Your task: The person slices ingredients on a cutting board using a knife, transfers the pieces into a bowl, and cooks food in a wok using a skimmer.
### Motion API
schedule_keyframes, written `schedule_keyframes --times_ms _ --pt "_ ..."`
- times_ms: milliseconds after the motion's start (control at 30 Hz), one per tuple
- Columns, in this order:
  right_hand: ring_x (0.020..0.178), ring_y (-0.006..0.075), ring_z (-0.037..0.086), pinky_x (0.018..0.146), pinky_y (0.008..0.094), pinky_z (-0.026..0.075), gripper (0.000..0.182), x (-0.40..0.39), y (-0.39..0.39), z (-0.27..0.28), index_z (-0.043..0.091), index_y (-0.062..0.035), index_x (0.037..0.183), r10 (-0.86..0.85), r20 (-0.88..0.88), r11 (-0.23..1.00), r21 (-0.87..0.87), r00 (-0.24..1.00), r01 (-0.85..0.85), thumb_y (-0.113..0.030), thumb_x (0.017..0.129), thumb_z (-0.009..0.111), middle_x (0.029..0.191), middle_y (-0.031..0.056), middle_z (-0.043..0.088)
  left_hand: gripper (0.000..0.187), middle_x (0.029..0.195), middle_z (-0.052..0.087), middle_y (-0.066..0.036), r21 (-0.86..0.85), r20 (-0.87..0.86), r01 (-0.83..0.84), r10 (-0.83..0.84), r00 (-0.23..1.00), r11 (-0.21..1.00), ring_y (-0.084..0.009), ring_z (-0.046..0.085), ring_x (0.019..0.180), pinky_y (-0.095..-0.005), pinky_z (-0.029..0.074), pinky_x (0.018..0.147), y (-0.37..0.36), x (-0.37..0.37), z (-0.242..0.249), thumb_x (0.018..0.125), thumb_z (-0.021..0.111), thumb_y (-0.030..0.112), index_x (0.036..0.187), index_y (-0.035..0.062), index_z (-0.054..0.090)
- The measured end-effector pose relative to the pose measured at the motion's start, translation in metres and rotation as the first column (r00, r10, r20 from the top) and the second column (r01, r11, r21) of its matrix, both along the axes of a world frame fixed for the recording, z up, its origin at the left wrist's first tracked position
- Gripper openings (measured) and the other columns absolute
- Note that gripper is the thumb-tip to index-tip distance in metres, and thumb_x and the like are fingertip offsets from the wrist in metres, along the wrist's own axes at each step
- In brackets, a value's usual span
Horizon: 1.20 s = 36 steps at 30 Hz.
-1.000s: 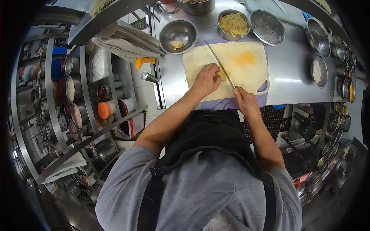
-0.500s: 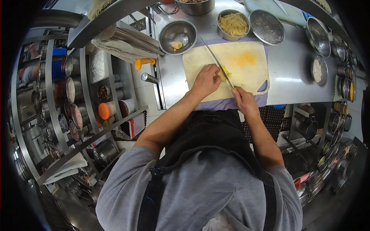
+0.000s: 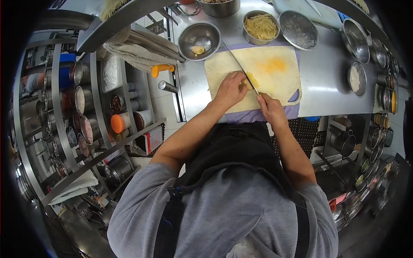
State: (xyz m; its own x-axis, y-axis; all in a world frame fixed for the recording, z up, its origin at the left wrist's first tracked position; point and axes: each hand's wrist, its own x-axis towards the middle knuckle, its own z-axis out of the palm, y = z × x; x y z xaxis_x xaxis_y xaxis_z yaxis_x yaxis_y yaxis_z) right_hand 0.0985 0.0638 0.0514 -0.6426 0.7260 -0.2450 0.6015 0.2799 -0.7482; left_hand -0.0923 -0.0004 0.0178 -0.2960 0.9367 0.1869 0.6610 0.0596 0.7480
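On the cream cutting board (image 3: 277, 86), my left hand (image 3: 231, 89) has its fingers curled over a pale yellow vegetable piece, mostly hidden under them. My right hand (image 3: 271, 108) grips the handle of a long kitchen knife (image 3: 235, 57). Its blade slants up and left across the board, right beside my left fingertips. Thin yellow slices (image 3: 253, 79) lie against the blade's right side. Beyond the board's upper left corner, a steel bowl (image 3: 186, 38) holds a peeled pale yellow chunk (image 3: 198, 50). Yellow strips (image 3: 261, 27) fill a round steel container behind the board.
A purple cloth (image 3: 245, 116) lies under the board on the steel table (image 3: 329, 81). An upturned or shallow steel bowl (image 3: 298, 30) stands behind it, and a small bowl of white stuff (image 3: 355, 79) at the right. A rack of containers (image 3: 92, 107) flanks the left side.
My right hand and the knife handle have shifted slightly left and toward the board. The yellow slices beside the blade lie flatter and more spread. My left hand has barely moved.
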Motion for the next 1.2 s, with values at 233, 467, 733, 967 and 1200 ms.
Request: schedule_keyframes --times_ms 233,467,733,967,1200 --pt "0.083 0.0481 0.063 0.072 0.0523 0.049 0.031 0.03 -0.01 0.029 0.066 -0.0012 0.111 -0.009 0.001 0.993 -0.121 1.0 0.009 -0.028 0.1 0.056 0.084 0.0301 0.065 0.024 0.102 0.062 -0.015 0.032 0.002 -0.001 0.001 1.0 0.999 -0.0357 0.059 0.099 -0.0437 0.049 0.087 0.001 0.0 -0.003 0.076 0.069 0.006 0.097 0.0018 0.059" --pt "0.082 0.0491 0.063 0.071 0.0526 0.048 0.03 0.0 0.001 -0.009 0.066 -0.0011 0.108 0.016 -0.049 0.999 0.047 0.999 -0.014 -0.029 0.101 0.055 0.084 0.0304 0.065 0.024 0.103 0.064 -0.014 0.032 0.0 -0.012 0.012 1.0 0.999 -0.0365 0.06 0.102 -0.0441 0.05 0.087 0.001 0.001 0.0 0.076 0.069 0.005 0.098 0.0035 0.059" --pt "0.084 0.0487 0.062 0.071 0.0517 0.048 0.033 0.029 0.005 -0.002 0.065 -0.0006 0.106 -0.099 0.038 0.986 -0.128 0.994 0.103 -0.031 0.102 0.052 0.084 0.0297 0.065 0.028 0.105 0.061 -0.015 0.002 -0.031 0.053 -0.053 0.998 0.999 -0.0356 0.058 0.101 -0.0435 0.048 0.09 0.003 -0.004 -0.002 0.079 0.067 0.006 0.106 0.0041 0.063" --pt "0.083 0.0485 0.063 0.071 0.0517 0.048 0.033 0.044 0.003 0.002 0.065 -0.0008 0.106 -0.14 0.068 0.98 -0.134 0.988 0.148 -0.031 0.102 0.052 0.084 0.029 0.065 0.026 0.109 0.062 -0.015 -0.03 -0.097 0.186 -0.189 0.977 0.982 -0.0365 0.059 0.102 -0.0435 0.048 0.09 0.035 -0.004 -0.005 0.082 0.067 0.009 0.108 0.0033 0.064" --pt "0.084 0.0486 0.063 0.07 0.053 0.049 0.032 0.053 -0.007 0.007 0.065 -0.0014 0.107 -0.033 0.06 0.998 -0.05 0.998 0.036 -0.031 0.102 0.054 0.083 0.0287 0.065 0.028 0.107 0.063 -0.017 -0.046 0.049 0.188 -0.185 0.981 0.981 -0.0378 0.06 0.103 -0.0437 0.05 0.088 0.014 0.001 0.0 0.08 0.067 0.003 0.108 0.0026 0.062"
